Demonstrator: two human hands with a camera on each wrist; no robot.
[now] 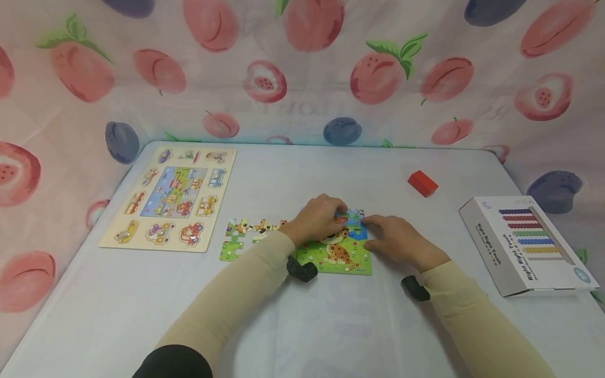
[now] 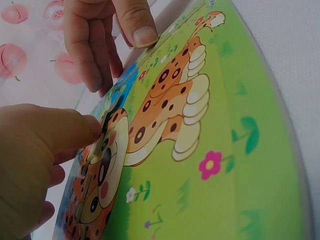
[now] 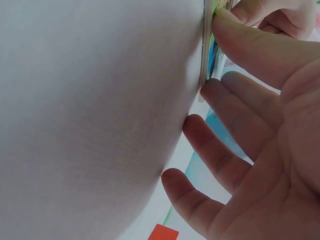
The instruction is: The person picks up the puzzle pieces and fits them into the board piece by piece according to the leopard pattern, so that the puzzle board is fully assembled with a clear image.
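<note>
A jigsaw board (image 1: 356,257) with a spotted leopard cub on green grass lies in the middle of the table. My left hand (image 1: 315,223) is over its upper left part. In the left wrist view, the thumb and fingers pinch a puzzle piece (image 2: 106,125) that sits slightly raised at the cub's head. My right hand (image 1: 399,241) steadies the board's right edge. Its thumb (image 3: 237,37) touches the edge and the other fingers are spread, fairly straight, against the tabletop. Loose puzzle pieces (image 1: 231,249) lie left of the board, partly hidden by my left forearm.
A wooden vehicle puzzle board (image 1: 212,184) lies at the back left. Toward the back right is a red block (image 1: 423,184). A white box (image 1: 520,262) with rows of coloured pieces pictured on it stands at the right edge. A fruit-patterned cloth (image 1: 302,68) hangs behind the table.
</note>
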